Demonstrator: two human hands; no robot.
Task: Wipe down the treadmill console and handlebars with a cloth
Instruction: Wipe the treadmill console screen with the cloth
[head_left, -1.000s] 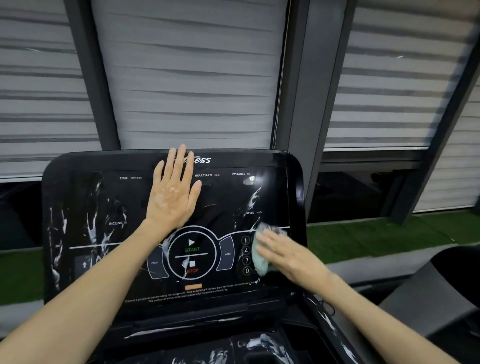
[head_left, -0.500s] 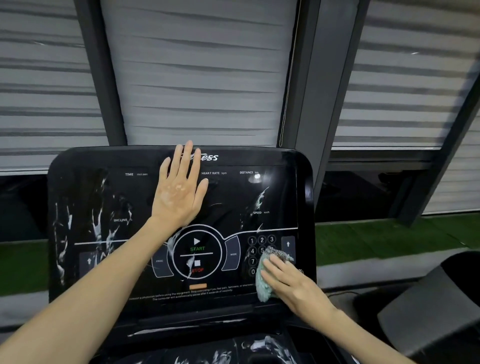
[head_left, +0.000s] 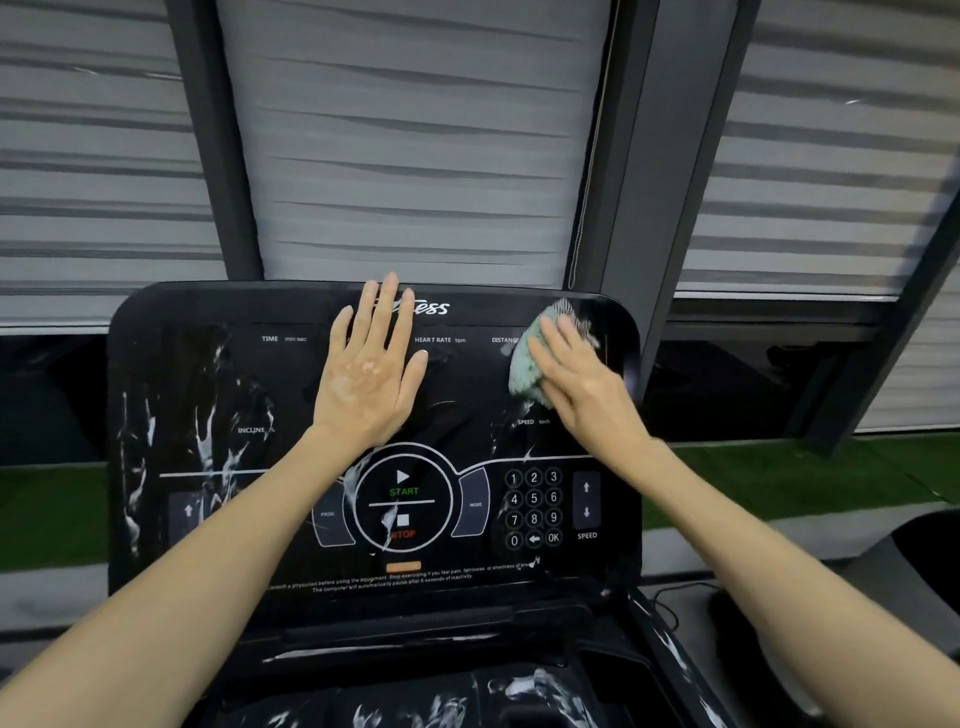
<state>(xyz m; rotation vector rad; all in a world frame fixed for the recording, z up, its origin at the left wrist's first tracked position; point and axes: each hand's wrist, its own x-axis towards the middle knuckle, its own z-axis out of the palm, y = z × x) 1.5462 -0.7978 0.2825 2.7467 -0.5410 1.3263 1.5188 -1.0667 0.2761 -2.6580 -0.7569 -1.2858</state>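
The black treadmill console (head_left: 197, 364) fills the middle of the view, streaked with white smears on its left half and around the START/STOP ring. My left hand (head_left: 366, 371) lies flat on the upper middle of the panel, fingers straight and spread. My right hand (head_left: 582, 384) presses a pale green cloth (head_left: 524, 364) against the console's upper right corner with straight fingers. Part of the cloth is hidden under that hand. No handlebar shows clearly.
A number keypad (head_left: 533, 506) and SPEED arrows (head_left: 587, 501) sit at the lower right of the panel. Below lies a smeared black tray (head_left: 415, 696). Grey blinds (head_left: 415, 140) and dark window posts stand behind; green turf (head_left: 810, 478) lies to the right.
My right hand has slid the cloth up from beside the keypad to the console's upper right corner. My left hand has stayed flat in the same spot.
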